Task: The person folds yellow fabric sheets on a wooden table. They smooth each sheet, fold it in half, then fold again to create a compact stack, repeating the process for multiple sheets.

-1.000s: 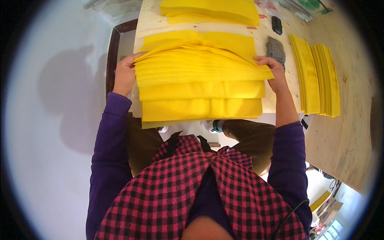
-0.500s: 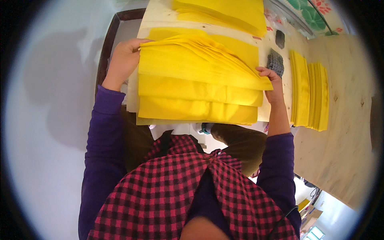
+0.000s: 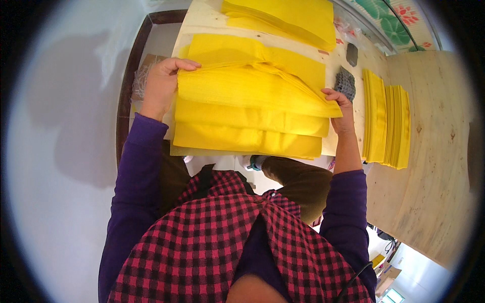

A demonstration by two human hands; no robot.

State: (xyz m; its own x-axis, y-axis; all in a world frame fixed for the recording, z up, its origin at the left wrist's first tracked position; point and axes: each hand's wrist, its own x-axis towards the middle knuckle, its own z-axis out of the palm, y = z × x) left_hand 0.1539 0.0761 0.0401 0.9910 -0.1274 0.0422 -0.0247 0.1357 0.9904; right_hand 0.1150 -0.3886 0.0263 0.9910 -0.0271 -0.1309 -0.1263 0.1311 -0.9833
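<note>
A thick stack of yellow sheets point(image 3: 250, 108) lies on a pale wooden table point(image 3: 204, 20) in front of me. My left hand point(image 3: 164, 83) grips the stack's left edge, thumb over the top layers. At the right corner of the stack, my right hand point(image 3: 342, 111) pinches the upper sheets. The top layers are lifted and fanned, showing stepped lower layers toward me.
A second yellow pile point(image 3: 288, 17) lies at the table's far end. More yellow sheets point(image 3: 386, 123) stand stacked on a wooden surface to the right. A small grey object point(image 3: 345, 83) and a dark one point(image 3: 352, 54) sit near my right hand. A dark frame point(image 3: 132, 70) borders the left.
My head view has shifted, so the stack now sits lower and to the right. My left hand has moved further over the top layers; both hands keep their hold.
</note>
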